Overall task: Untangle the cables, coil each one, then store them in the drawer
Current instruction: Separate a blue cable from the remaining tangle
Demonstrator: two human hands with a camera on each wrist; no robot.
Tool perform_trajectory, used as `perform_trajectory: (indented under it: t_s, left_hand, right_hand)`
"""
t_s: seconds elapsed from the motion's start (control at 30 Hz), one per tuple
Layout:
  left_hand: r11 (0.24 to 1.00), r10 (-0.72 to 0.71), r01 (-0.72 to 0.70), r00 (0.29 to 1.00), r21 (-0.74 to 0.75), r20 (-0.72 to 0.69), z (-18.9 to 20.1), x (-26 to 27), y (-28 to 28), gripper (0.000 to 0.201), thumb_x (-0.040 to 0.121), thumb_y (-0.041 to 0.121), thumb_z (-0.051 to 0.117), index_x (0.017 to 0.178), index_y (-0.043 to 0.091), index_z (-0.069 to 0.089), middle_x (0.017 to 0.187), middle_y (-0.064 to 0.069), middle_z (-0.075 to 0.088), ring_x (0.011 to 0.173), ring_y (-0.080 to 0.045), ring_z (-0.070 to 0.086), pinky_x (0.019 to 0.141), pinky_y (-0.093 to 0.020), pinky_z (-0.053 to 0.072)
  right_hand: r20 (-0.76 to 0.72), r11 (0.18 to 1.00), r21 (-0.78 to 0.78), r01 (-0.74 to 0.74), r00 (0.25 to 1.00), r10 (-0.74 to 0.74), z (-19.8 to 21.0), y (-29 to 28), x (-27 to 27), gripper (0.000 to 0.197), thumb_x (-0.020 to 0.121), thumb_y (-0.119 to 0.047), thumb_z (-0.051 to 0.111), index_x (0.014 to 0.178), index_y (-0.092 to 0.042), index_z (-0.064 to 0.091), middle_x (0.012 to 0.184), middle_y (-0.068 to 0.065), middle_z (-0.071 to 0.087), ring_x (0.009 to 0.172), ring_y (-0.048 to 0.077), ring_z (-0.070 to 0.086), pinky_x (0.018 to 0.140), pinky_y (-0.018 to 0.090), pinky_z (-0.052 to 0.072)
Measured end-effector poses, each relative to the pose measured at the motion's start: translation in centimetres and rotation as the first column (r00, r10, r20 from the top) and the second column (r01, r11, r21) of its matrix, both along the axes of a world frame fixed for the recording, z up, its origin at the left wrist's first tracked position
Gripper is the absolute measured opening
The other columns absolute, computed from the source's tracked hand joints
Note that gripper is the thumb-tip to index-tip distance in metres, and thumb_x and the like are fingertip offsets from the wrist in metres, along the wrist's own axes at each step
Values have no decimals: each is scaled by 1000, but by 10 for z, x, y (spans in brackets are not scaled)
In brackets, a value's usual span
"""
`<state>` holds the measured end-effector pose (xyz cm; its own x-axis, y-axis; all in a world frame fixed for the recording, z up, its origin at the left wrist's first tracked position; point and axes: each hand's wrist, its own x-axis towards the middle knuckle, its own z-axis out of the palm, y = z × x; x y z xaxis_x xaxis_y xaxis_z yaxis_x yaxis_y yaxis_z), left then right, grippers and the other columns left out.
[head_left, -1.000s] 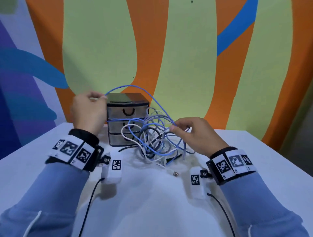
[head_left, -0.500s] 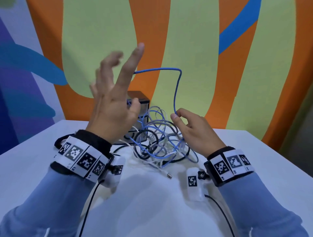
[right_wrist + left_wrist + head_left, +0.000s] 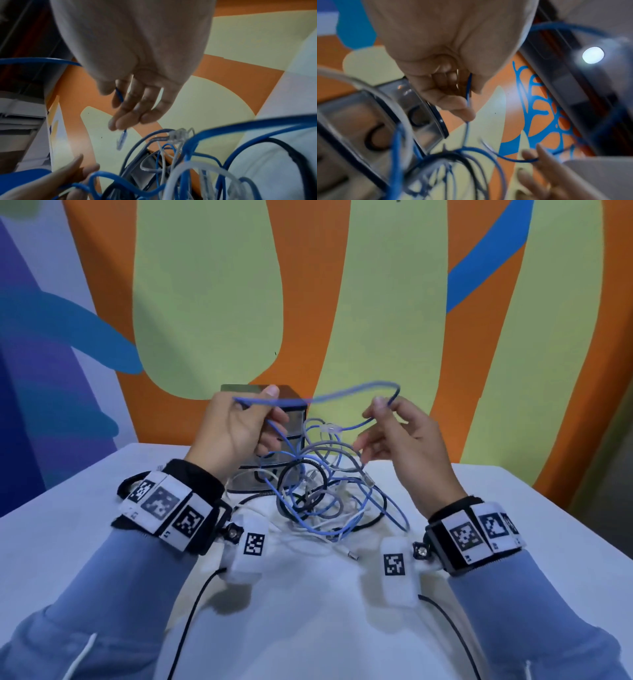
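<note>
We see both hands raised above the table [image 3: 102, 542], a blue cable [image 3: 342, 396] strung between them in a shallow arch.

Left hand [image 3: 236, 429]: fingers curled in, thumb on top, grip closed round the blue cable. In the left wrist view the cable [image 3: 468, 94] runs down out of the closed fingers [image 3: 447, 81] toward the tangle.

Right hand [image 3: 407, 440]: grip is a pinch, thumb against forefinger, on the other stretch of the same cable just past its bend; remaining fingers loosely spread below. In the right wrist view the cable [image 3: 120, 95] passes under the fingers [image 3: 137, 108] and ends in a clear plug [image 3: 122, 139] hanging free just beyond the fingertips.

The tangle [image 3: 325, 501] lies on the table between and below the hands: blue, white, grey and black cables looped through one another. We cannot trace any single strand through it. A white cable [image 3: 318, 544] trails toward us, its metal connector [image 3: 352, 556] resting on the table apart from the heap. The held blue cable drops from the left hand back into the pile.

Small drawer unit [image 3: 294, 419] stands at the far edge of the table against the painted wall [image 3: 205, 285], just behind the tangle, partly hidden by the left hand. Its visible drawers look closed; the left wrist view shows dark curved handles [image 3: 373, 136] on translucent fronts.

Marker bands on both wrists; blue sleeves [image 3: 85, 594].
</note>
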<state>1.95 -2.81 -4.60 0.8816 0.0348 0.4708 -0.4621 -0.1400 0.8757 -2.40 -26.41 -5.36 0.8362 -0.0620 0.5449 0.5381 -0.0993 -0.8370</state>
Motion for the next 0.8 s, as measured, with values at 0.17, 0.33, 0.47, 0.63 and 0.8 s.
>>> perform_trajectory:
  t_s: [0.17, 0.33, 0.47, 0.63, 0.8]
  left_hand:
    - [964, -128, 146, 987, -221, 95, 6, -5, -5, 28, 102, 20, 70, 90, -5, 71, 85, -25, 73, 68, -23, 71, 68, -23, 62]
    - [986, -166, 159, 969, 52, 182, 4, -12, -7, 7, 95, -8, 72, 100, -13, 71, 94, -34, 72, 77, -24, 74, 79, -29, 64]
    - [910, -45, -80, 956, 406, 289, 0, -4, -2, 13, 91, 3, 78, 88, 15, 82, 82, -2, 78, 81, -19, 76, 80, -33, 61]
    - [799, -55, -162, 939, 579, 338, -7, 0, 3, 12, 82, 22, 85, 86, 34, 85, 83, 9, 73, 80, -11, 68, 74, -36, 54]
    - [782, -106, -54, 970, 621, 218, -8, -6, -4, 14, 87, 15, 85, 89, 28, 86, 76, 11, 78, 76, -3, 72, 71, -23, 53]
  right_hand:
    - [-100, 967, -220, -127, 989, 108, -11, 9, 3, 20, 104, -31, 65, 122, -22, 61, 97, 21, 76, 80, 22, 73, 75, 38, 57]
    - [-189, 939, -318, -128, 979, 70, -25, 12, 12, 20, 102, -8, 64, 113, -18, 51, 87, 26, 65, 79, 43, 64, 76, 49, 58]
    - [-246, 913, -383, -140, 968, 46, -37, 13, 24, 10, 98, -1, 63, 99, -10, 68, 87, 7, 68, 77, 18, 64, 74, 40, 55]
    - [-215, 855, -457, -245, 963, 161, -41, 18, 25, 32, 97, -18, 65, 124, -36, 70, 102, -13, 70, 96, 12, 67, 91, 34, 52]
    - [-109, 892, -411, -190, 981, 159, -45, 22, 24, 38, 91, -34, 79, 127, -35, 68, 114, -7, 74, 112, 19, 69, 105, 49, 53]
